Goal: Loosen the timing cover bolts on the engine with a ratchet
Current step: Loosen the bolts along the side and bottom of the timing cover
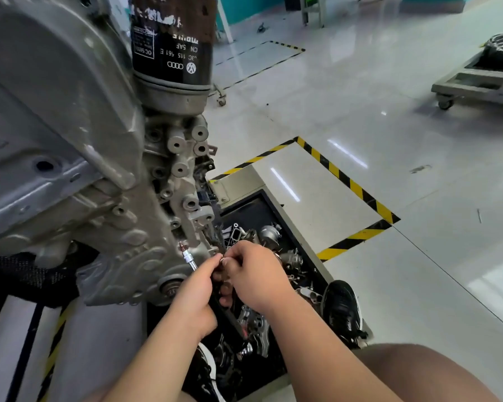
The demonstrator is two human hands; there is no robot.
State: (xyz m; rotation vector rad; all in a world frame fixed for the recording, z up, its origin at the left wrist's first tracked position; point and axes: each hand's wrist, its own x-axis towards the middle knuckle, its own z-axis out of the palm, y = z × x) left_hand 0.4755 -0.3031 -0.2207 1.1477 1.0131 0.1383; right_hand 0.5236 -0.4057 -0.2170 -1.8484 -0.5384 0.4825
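Note:
A grey engine [70,140] hangs on a stand at the left, its ribbed timing cover [134,256] low in view. A ratchet with a chrome extension [188,258] points up-left, its reddish bit tip touching the cover's edge. My left hand [193,297] is closed around the tool near the extension's base. My right hand [253,274] grips the ratchet's head and black handle, which its fingers mostly hide. The bolt under the tip cannot be made out.
A black oil filter [172,44] sits upside down on top of the engine. Below my hands a black tray [256,213] holds several loose engine parts. My black shoe [341,309] rests by it. Yellow-black floor tape [349,181] and a wheeled cart [476,79] lie to the right.

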